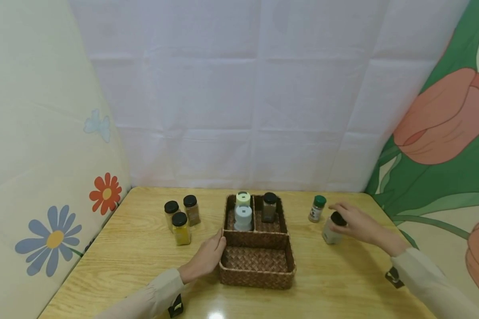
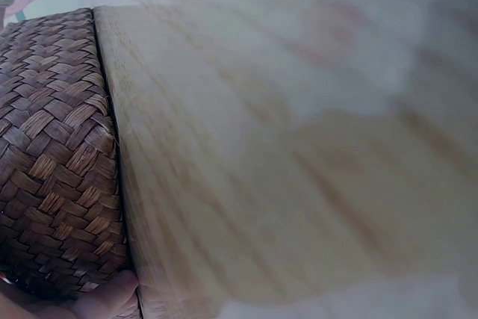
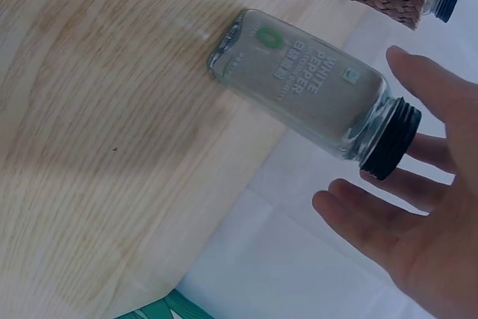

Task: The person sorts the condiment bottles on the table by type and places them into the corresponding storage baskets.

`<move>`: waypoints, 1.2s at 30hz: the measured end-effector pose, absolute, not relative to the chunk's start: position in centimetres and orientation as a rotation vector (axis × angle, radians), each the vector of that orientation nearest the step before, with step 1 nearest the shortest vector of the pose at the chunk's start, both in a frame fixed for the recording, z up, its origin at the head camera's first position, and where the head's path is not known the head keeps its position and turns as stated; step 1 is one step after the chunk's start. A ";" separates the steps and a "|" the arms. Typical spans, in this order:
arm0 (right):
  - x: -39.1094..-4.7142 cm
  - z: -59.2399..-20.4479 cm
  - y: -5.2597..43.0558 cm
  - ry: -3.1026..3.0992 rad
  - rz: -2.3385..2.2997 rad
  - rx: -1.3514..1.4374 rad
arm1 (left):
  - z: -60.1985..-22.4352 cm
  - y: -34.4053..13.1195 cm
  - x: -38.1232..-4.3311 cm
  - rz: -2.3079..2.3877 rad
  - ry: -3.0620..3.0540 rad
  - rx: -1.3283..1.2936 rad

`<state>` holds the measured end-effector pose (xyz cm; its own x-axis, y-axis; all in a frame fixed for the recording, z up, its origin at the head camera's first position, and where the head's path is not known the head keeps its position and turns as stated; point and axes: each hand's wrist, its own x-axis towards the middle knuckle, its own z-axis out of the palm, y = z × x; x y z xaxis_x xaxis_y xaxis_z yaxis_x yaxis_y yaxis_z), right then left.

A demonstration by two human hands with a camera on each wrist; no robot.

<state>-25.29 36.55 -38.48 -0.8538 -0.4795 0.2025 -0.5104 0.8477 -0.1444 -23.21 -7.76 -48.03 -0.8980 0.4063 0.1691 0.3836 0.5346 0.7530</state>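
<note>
A brown woven basket [image 1: 257, 278] with three compartments stands mid-table. My left hand [image 1: 205, 258] grips its left wall, thumb at the rim; in the left wrist view a fingertip [image 2: 112, 296] touches the weave [image 2: 56, 155] low down. At the right, a glass white pepper jar [image 3: 299, 84] with a black cap [image 3: 392, 138] stands upright on the table. Around that cap, my right hand [image 1: 357, 223] has its thumb and fingers spread, with gaps to the cap in the right wrist view. A smaller green-capped jar [image 1: 317, 209] stands just left of it.
Two pale-capped bottles, the nearer one white [image 1: 243, 218], occupy the basket's back left compartment. A black-capped jar [image 1: 269, 208] stands in the back right one. Three black-capped spice jars, one yellow [image 1: 181, 232], cluster left of the basket. A white cloth [image 1: 239, 97] hangs behind the table.
</note>
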 end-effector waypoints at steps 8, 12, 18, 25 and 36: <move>-25.3 -38.8 36.8 -2.901 0.345 0.774 | -48.1 -7.7 -23.2 1.334 2.722 0.705; -25.4 -39.0 37.0 -2.894 0.362 0.790 | -48.1 -7.7 -23.3 1.331 2.713 0.698; -25.5 -39.4 37.2 -2.860 0.371 0.854 | -48.0 -7.7 -23.3 1.322 2.709 0.700; -25.6 -39.4 37.3 -2.849 0.422 0.866 | -48.0 -7.7 -23.3 1.318 2.703 0.695; -25.9 -39.7 37.6 -2.824 0.418 0.893 | -48.0 -7.8 -23.2 1.332 2.700 0.715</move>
<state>-25.92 37.61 -39.70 -0.8114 -0.5396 0.2247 -0.5816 0.7839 -0.2174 -23.21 -7.76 -48.00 -0.8920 0.4236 0.1577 0.3829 0.5226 0.7618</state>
